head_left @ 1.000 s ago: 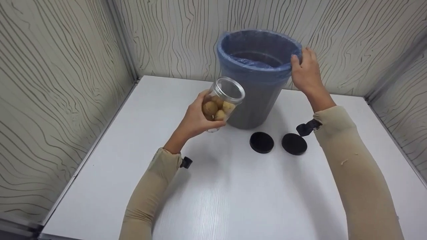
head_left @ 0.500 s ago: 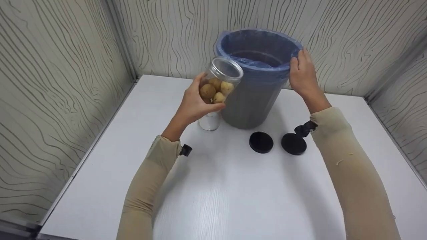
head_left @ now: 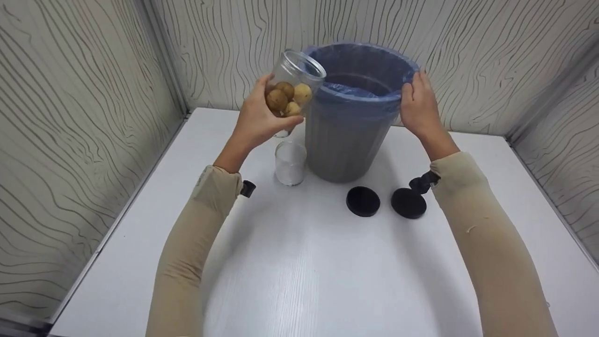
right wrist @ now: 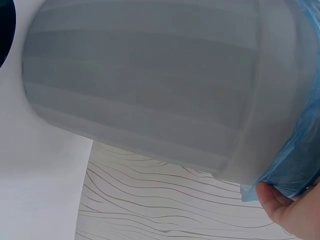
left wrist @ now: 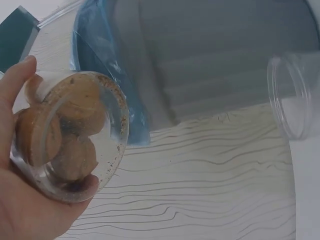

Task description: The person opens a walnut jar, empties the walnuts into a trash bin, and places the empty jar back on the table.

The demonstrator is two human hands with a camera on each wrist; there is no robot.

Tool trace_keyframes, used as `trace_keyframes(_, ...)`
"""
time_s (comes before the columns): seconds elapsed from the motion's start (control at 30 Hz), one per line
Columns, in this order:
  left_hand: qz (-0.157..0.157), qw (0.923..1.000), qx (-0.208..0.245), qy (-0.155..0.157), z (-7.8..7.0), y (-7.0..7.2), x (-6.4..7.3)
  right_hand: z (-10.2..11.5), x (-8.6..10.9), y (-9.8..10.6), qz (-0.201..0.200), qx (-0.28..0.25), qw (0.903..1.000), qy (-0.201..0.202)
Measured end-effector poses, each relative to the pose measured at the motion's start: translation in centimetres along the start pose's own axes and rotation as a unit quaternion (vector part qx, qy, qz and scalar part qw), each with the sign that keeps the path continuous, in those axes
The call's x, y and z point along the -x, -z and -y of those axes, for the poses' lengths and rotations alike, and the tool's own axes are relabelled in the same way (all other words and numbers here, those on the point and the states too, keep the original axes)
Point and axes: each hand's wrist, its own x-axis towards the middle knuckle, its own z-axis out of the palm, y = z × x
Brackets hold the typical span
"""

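Note:
My left hand (head_left: 257,114) grips a clear jar (head_left: 299,70) around its side, in the air at the left of the bin. Its lidless mouth tilts toward the bin, level with the rim. Inside lie several round brown and pale-yellow pieces (head_left: 277,99); crumbs show through the jar's base (left wrist: 117,150) in the left wrist view. My right hand (head_left: 420,105) holds the right rim of a grey trash can (head_left: 341,145), thumb on the outer side. A blue bag (head_left: 360,114) lines the can and folds over its rim. In the right wrist view the thumb (right wrist: 272,200) presses the bag's edge.
A second clear jar (head_left: 290,164) stands upright on the white table (head_left: 281,262), close to the can's left side. Two round black lids (head_left: 363,201) (head_left: 408,203) lie in front of the can. Wood-patterned walls (head_left: 243,51) stand behind and at both sides.
My left hand has raised the jar up and to the left, from low beside the can to rim height. The second jar has come into sight below. My right hand stays at the rim.

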Motion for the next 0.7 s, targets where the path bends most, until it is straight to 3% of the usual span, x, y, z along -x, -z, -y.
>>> trace_keyframes(0.17,0.003,0.9976,-0.068,0.014,-0.6,0.5,-1.5,0.0,0.1,0.1,-0.007,0.002,0.9999,-0.008)
trace_keyframes(0.3,0.0,0.9906,-0.136,0.01,-1.3,0.9,-2.7,0.1,0.2,-0.1,-0.008,0.0,1.0,-0.004)
trace_keyframes(0.47,-0.009,0.9705,-0.241,-0.004,-2.0,1.4,-4.0,0.4,0.1,-0.4,-0.011,-0.003,0.9999,0.009)
trace_keyframes(0.7,-0.008,0.947,-0.32,-0.022,-2.5,1.8,-5.2,0.6,0.2,-0.6,-0.012,0.003,0.9999,0.005)
